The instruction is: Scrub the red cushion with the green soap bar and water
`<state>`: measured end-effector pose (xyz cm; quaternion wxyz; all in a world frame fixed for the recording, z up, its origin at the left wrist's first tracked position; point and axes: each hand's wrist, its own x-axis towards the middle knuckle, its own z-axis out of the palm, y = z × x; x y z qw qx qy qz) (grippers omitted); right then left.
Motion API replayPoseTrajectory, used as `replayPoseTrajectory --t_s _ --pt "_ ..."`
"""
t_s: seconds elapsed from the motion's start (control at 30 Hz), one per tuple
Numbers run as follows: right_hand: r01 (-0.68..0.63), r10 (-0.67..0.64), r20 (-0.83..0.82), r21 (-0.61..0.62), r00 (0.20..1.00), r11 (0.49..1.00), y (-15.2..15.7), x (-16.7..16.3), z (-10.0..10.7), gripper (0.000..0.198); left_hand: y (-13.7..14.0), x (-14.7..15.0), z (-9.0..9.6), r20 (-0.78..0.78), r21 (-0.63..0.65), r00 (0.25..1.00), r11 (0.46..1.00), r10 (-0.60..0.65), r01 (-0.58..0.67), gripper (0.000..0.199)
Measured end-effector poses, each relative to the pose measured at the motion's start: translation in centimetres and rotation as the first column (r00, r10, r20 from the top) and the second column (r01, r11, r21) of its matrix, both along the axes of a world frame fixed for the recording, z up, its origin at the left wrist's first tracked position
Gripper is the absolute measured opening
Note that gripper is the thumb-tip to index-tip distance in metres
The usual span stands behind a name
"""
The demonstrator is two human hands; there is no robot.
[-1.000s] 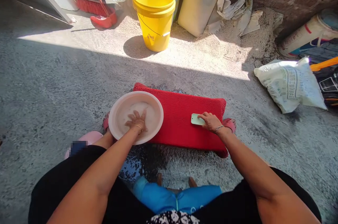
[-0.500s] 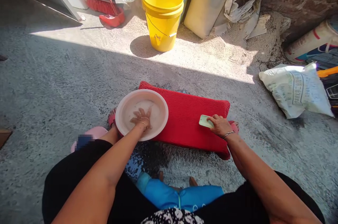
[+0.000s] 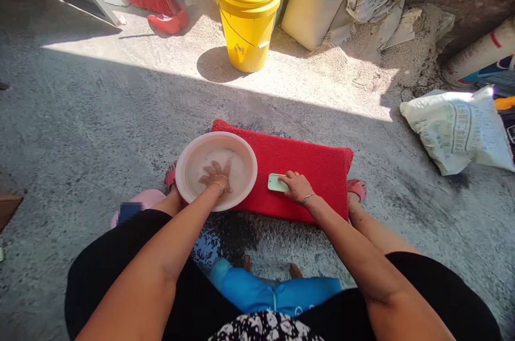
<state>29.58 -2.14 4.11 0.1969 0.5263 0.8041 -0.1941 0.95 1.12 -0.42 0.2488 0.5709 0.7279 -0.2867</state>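
Head: green block [image 3: 276,183] in right hand [image 3: 297,187]

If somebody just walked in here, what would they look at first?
Probably the tall, bright yellow plastic bucket, standing on the sunlit grey concrete floor at the top middle. Next, the rectangular red cloth below it, where the right hand holds a pale green oblong object. On its left end sits a round pale pink basin, the left hand spread inside.
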Motion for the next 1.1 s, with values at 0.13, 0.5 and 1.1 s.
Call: replayPoseTrajectory --t_s 0.13,0.5,1.1 --pt "0.12 -0.116 0.117 -0.024 0.986 0.992 -1.6 9.2 0.3 0.048 0.1 0.0 0.0 -0.072 -0.001 0.996 0.998 -0.06 0.06 0.127" --pt "0.298 -0.299 0.404 0.068 0.864 0.952 -3.7 19.0 3.7 0.04 0.1 0.1 0.4 -0.073 -0.008 0.994 0.997 -0.075 0.075 0.126" --pt "-0.069 0.069 -0.001 0.017 0.998 0.998 -2.3 -1.9 0.4 0.044 0.0 0.3 0.9 -0.066 0.003 0.996 0.998 -0.064 0.064 0.123"
